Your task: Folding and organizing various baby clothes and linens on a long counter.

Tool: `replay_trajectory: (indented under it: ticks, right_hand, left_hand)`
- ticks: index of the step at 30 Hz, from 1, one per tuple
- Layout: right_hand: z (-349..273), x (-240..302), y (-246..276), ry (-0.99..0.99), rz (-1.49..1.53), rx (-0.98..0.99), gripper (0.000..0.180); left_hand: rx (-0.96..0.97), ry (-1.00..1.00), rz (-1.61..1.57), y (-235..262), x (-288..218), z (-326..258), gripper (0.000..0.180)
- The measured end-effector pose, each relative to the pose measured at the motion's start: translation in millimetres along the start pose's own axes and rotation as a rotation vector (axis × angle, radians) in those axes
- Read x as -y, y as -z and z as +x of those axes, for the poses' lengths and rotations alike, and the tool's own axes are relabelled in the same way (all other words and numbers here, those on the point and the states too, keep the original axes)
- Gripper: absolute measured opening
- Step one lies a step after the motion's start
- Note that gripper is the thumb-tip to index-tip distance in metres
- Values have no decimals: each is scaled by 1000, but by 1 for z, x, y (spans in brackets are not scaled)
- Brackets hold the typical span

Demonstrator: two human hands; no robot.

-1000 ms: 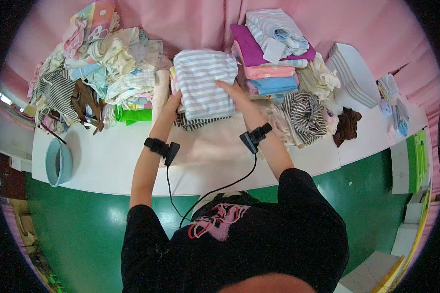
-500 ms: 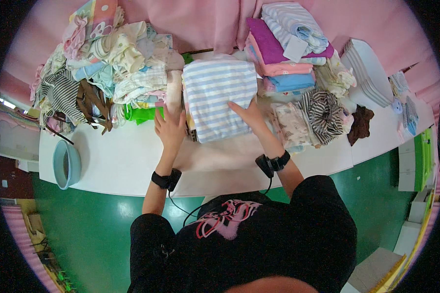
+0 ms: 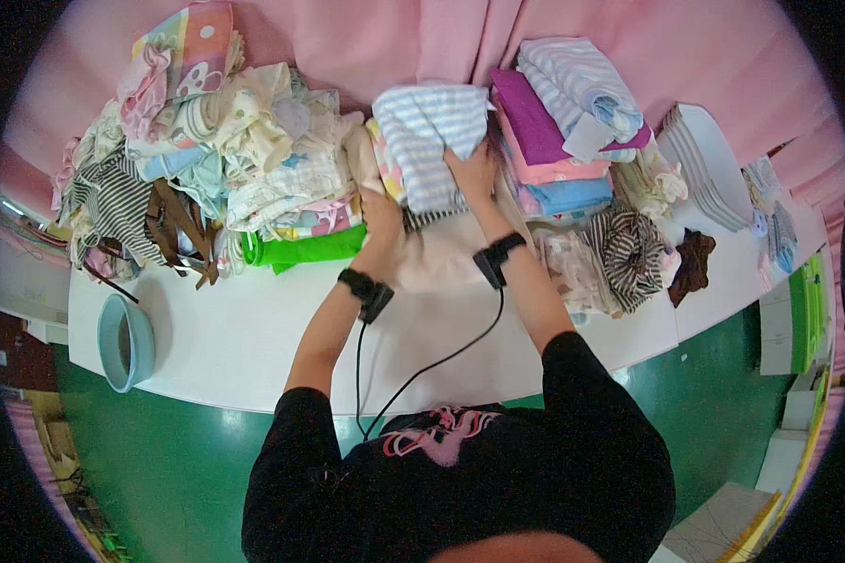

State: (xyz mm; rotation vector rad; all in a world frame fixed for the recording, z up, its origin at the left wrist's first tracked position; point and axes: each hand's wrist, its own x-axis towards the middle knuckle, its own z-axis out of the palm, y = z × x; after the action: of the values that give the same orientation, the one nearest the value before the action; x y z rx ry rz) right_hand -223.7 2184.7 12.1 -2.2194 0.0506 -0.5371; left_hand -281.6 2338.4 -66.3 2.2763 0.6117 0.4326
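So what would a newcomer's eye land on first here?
Probably the big jumbled heap of clothes on the left, with a bright green cloth at its front edge. Next, perhaps, the vivid purple cloth in the folded stack right of centre. Between them, the right hand touches a blue-and-white striped cloth.

Edges bend into black; the floor (image 3: 188,460) shines faintly.

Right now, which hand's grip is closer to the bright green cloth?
Left. The left grip is just beside the right end of the bright green cloth; the right grip is farther right, against the blue-and-white striped cloth.
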Motion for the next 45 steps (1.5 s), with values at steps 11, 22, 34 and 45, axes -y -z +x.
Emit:
replay_trajectory:
  ticks: [11, 22, 34, 45]
  right_hand:
    - [-11, -14, 47, 343, -332, -293, 74]
    - [-17, 37, 5, 573, -307, 171, 67]
    - [-56, 24, 56, 454, -131, 372, 48]
    - [-229, -94, 287, -141, 257, 210, 17]
  left_hand:
    - [158, -404, 272, 54, -30, -64, 76]
    - [132, -731, 685, 69, -13, -108, 93]
    - [482, -589, 540, 109, -18, -104, 73]
    - [620, -802, 16, 111, -76, -192, 37]
